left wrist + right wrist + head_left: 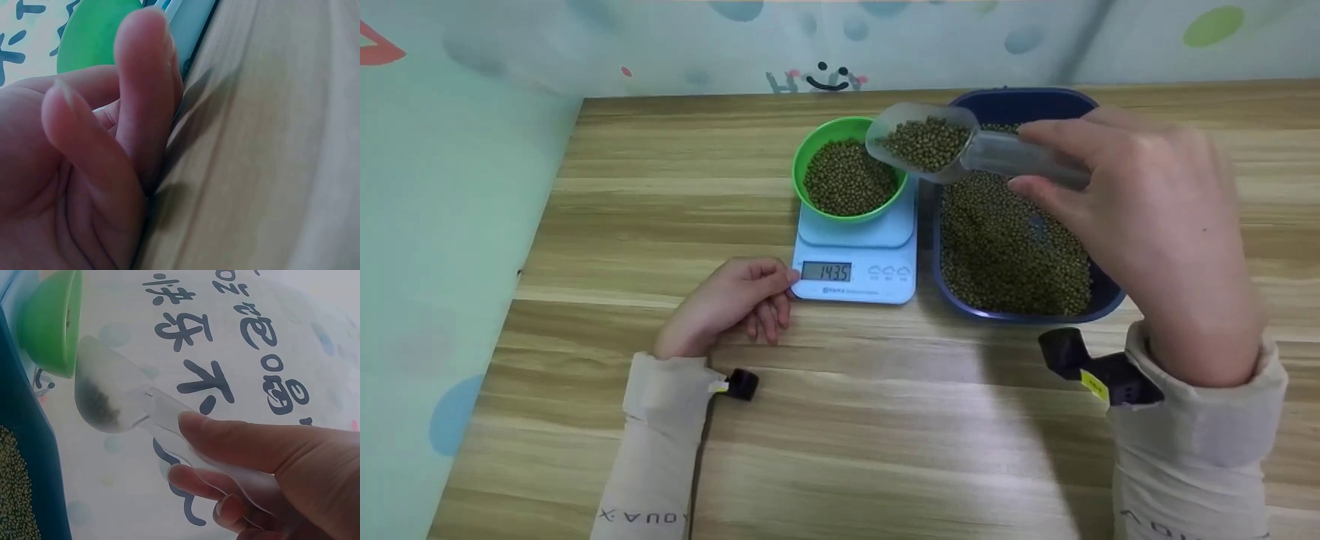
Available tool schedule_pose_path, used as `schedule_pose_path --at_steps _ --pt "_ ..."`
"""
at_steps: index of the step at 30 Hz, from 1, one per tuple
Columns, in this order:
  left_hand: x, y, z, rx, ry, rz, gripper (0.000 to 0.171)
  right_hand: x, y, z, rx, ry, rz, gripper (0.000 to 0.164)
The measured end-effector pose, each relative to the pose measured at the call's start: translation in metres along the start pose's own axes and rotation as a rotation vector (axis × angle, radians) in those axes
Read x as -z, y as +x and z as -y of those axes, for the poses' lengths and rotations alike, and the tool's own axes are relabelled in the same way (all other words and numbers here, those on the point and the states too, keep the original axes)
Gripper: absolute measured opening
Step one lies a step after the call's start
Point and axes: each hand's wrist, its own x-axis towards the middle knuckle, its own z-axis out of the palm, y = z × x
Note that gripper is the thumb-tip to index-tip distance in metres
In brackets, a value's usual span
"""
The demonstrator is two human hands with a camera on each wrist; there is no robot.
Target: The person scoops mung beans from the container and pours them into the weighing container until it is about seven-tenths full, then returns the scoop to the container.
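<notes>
My right hand (1155, 187) grips the handle of a clear plastic scoop (169, 416) holding small brown-green pellets (930, 142). The scoop's lip overlaps the right rim of a green bowl (802, 176) in the head view. More pellets fill much of that bowl, which sits on a light blue kitchen scale (856, 238). The display (826, 271) reads about 143.5. My left hand (735, 300) rests on the table with fingers loosely curled, its fingertips right at the scale's front left edge. In the left wrist view those fingers (143, 95) hold nothing.
A dark blue tub (1027, 319) with a large heap of the same pellets stands right beside the scale, under the right hand and scoop. The wood-grain table (660, 187) meets a patterned wall covering (960, 45) at the back and left.
</notes>
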Motion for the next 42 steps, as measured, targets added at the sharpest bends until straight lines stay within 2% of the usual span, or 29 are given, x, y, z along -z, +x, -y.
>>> schedule_pose_path --at_steps 7,11,19,31,35,42 --pt "0.004 0.007 0.011 -0.010 0.004 -0.003 0.041 0.003 0.001 0.007 0.022 -0.004 -0.014 0.031" --pt "0.004 0.006 0.012 -0.016 0.016 -0.005 0.042 0.003 0.000 0.007 0.004 -0.007 -0.012 0.031" --pt "0.004 0.006 0.012 -0.026 0.019 0.001 0.043 0.002 0.001 0.010 0.045 -0.026 -0.045 0.030" --pt "0.004 0.007 0.011 -0.018 0.012 -0.009 0.040 0.001 0.001 0.012 0.039 -0.041 -0.062 0.033" --pt "0.003 0.005 0.009 -0.011 0.004 -0.004 0.038 0.002 0.001 0.017 0.067 -0.041 -0.077 0.031" --pt "-0.002 -0.006 -0.008 -0.013 0.008 0.010 0.035 0.003 0.002 0.022 0.113 -0.054 -0.099 0.024"
